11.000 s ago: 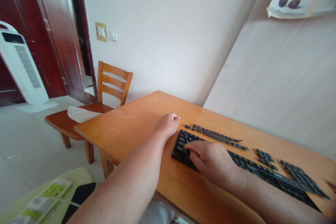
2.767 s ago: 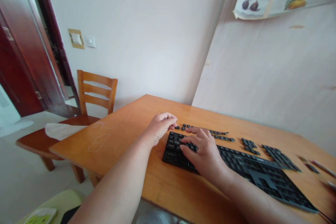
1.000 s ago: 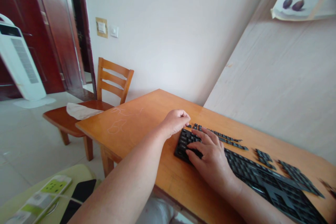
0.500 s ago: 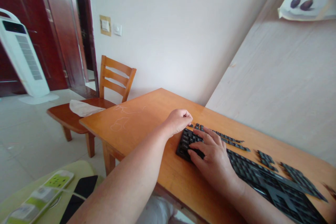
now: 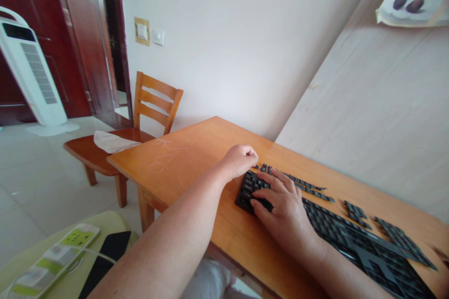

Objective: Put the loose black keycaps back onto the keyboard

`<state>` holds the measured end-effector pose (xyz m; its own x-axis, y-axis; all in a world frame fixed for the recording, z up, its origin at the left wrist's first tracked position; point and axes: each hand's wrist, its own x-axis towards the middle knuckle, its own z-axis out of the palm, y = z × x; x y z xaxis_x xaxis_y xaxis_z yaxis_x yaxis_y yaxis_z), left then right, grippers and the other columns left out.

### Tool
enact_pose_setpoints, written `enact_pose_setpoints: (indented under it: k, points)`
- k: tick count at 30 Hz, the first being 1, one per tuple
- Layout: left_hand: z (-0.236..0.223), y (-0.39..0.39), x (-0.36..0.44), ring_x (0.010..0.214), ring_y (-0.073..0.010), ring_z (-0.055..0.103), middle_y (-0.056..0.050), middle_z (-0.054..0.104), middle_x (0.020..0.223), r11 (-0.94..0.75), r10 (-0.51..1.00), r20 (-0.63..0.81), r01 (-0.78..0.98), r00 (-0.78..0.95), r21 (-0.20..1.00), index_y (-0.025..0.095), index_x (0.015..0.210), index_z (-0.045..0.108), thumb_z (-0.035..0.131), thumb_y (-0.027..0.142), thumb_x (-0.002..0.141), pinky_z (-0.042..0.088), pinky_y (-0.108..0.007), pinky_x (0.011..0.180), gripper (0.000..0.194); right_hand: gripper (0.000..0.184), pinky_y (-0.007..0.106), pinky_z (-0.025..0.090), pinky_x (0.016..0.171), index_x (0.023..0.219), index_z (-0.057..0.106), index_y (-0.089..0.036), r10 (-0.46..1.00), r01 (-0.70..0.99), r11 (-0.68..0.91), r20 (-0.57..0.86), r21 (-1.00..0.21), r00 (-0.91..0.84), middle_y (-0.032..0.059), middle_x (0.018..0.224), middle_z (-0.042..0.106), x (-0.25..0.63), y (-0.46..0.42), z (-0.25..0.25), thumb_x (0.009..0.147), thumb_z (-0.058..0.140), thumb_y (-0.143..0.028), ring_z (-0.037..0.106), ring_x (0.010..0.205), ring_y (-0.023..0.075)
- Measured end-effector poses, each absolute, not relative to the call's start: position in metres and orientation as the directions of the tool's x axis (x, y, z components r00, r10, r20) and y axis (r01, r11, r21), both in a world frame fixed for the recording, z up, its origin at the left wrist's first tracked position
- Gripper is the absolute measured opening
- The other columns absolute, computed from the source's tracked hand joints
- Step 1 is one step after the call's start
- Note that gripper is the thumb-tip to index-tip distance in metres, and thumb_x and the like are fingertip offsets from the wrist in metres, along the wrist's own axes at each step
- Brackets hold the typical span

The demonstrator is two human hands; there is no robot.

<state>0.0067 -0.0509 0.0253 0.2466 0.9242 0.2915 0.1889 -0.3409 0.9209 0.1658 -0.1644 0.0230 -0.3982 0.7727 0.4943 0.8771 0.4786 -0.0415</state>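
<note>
A black keyboard [image 5: 336, 233] lies along the orange wooden table [image 5: 189, 168]. My right hand [image 5: 284, 210] rests palm down on the keyboard's left end, fingers spread over the keys. My left hand [image 5: 240, 161] is curled into a loose fist just beyond the keyboard's top left corner, fingertips pinched at the start of a row of loose black keycaps [image 5: 294, 181]; whether it holds one is hidden. More loose keycap groups [image 5: 354, 212] lie further right behind the keyboard.
A wooden chair [image 5: 140, 112] with a white cloth [image 5: 112, 141] on its seat stands at the table's far left end. A white tower fan [image 5: 31, 74] and dark red door are at left. A green power strip [image 5: 52, 264] and black phone [image 5: 105, 261] lie near my lap.
Both hands have barely moved over the last second; the view has shifted slightly. Earlier, the right hand lay more curled on the keyboard's left end.
</note>
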Motion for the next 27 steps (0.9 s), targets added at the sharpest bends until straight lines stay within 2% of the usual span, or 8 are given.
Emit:
enact_pose_setpoints:
  k: [9,27]
  points:
    - [0.0251,-0.0506,0.0071,0.07,-0.0142,0.062,-0.003,0.07,0.073,-0.352,0.923,0.3,0.212,0.24,0.912,0.016,0.074,0.066,0.056,0.027,0.074,0.045,-0.024,0.064,0.015,0.013,0.057,0.037,0.102,0.087,0.075,-0.03,0.747,0.879,0.469,0.569,-0.083,-0.345,0.0018,0.129,0.064,0.172,-0.1587,0.0205,0.085,0.063,-0.033,0.041,0.131,0.0329]
    - [0.0251,-0.0504,0.007,0.068,-0.014,0.059,-0.003,0.069,0.072,-0.373,0.913,0.317,0.213,0.258,0.903,0.016,0.073,0.066,0.055,0.028,0.074,0.043,-0.023,0.061,0.017,0.014,0.058,0.037,0.101,0.088,0.077,-0.033,0.76,0.879,0.475,0.519,-0.033,-0.391,-0.0006,0.133,0.062,0.1631,-0.163,0.0226,0.084,0.063,-0.032,0.04,0.133,0.0339]
